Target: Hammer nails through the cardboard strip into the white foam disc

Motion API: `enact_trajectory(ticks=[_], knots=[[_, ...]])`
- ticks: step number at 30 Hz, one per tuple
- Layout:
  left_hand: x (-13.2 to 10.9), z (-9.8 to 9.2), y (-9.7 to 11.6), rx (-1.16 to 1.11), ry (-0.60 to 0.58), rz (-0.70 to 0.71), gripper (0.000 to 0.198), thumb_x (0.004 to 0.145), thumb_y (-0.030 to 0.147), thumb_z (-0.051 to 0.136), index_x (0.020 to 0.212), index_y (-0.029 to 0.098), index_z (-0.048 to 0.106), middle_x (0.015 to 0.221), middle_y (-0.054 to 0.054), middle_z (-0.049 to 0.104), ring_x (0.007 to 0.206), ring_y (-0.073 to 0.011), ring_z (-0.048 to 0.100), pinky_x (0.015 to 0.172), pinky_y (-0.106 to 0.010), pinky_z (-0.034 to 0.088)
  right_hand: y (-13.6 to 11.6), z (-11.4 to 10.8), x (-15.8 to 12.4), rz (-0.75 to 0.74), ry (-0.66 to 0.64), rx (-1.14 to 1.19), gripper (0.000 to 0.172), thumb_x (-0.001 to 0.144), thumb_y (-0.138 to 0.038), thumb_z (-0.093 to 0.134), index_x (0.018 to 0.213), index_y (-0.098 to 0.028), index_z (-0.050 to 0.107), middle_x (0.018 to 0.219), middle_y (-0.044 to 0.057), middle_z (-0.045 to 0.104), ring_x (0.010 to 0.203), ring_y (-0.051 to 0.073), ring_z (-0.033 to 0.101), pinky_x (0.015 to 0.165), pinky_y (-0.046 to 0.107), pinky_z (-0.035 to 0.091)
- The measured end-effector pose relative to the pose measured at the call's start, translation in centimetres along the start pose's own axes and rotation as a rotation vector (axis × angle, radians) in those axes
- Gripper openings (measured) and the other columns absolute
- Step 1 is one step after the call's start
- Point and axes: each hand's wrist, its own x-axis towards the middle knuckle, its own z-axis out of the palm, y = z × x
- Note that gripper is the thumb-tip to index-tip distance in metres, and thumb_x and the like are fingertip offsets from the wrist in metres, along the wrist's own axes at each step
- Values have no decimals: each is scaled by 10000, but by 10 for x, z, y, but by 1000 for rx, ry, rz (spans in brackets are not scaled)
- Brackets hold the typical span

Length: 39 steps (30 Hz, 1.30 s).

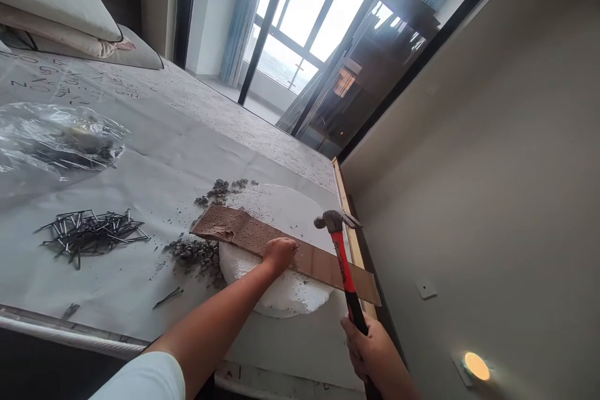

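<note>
A brown perforated board strip [244, 232] lies across a round white foam disc [276, 290] on a bed covered with a grey sheet. My left hand [278, 253] rests on the strip with pinched fingers, apparently holding a small nail upright against it. My right hand [370, 350] grips the black end of a red-handled claw hammer [345, 265]. The hammer's steel head [334, 220] hangs just above the strip, a little right of my left hand.
A pile of loose dark nails [89, 234] lies at the left, with single nails [167, 297] nearer. Grey rubble [197, 253] sits beside the disc. A clear plastic bag [51, 140] and pillows [60, 6] lie further back. A grey wall [492, 169] stands close on the right.
</note>
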Motion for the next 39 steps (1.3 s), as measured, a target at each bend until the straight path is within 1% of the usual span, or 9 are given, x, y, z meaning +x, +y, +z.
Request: enact_trajectory(ticks=[6,12,18,23,26,30,33,36,39], knots=[[1,2,-2,1,-14,-23,232,820,289,482,808,201,697,869,-65,685,817,-182,619,727,-279,432,5,10,8,61,-99,-29,480,592,-641,575,680,-230,345,358,-143,288,252,31,231,248,177,200],[1,5,-2,22,10,-4,212,809,269,502,783,187,696,838,-77,681,775,-196,620,691,-283,430,-5,4,2,-74,33,76,451,665,-630,543,672,-229,335,393,-145,280,268,19,213,258,161,194],[1,4,-3,17,-3,1,207,788,220,499,766,183,702,833,-80,681,782,-191,615,698,-277,428,2,19,8,70,-112,37,485,598,-635,591,673,-237,324,362,-150,269,252,29,214,244,173,190],[0,6,-4,30,11,14,220,795,222,490,748,178,700,811,-74,679,761,-179,609,681,-267,426,-2,12,0,-49,5,60,420,693,-605,541,710,-220,376,403,-141,274,276,24,226,269,167,207],[0,4,-2,21,2,4,219,791,219,491,753,189,705,817,-64,681,760,-172,608,687,-264,428,4,19,4,-23,7,31,421,684,-591,557,675,-227,347,381,-142,270,264,29,233,267,174,207],[2,-4,-3,-73,-12,-8,202,732,171,520,780,217,711,875,-36,691,819,-167,609,710,-254,426,11,27,9,51,-53,18,450,645,-610,571,656,-231,328,362,-141,272,254,31,229,260,182,194],[5,-11,-7,-207,28,-24,256,691,149,526,874,207,696,871,-26,690,818,-157,602,698,-237,423,4,22,4,-19,6,53,429,682,-603,554,691,-217,366,403,-141,269,283,21,226,277,169,199],[6,-16,-10,-339,96,-110,277,703,147,493,912,172,674,788,-27,679,739,-140,592,655,-226,419,4,24,3,-59,17,79,422,700,-601,545,699,-219,364,412,-143,261,291,20,223,283,163,213],[5,-18,-11,-414,161,-174,240,725,163,468,852,163,672,774,-28,676,724,-135,586,642,-225,420,16,41,12,63,-36,76,453,656,-604,576,663,-237,310,373,-145,265,271,33,223,258,176,226]])
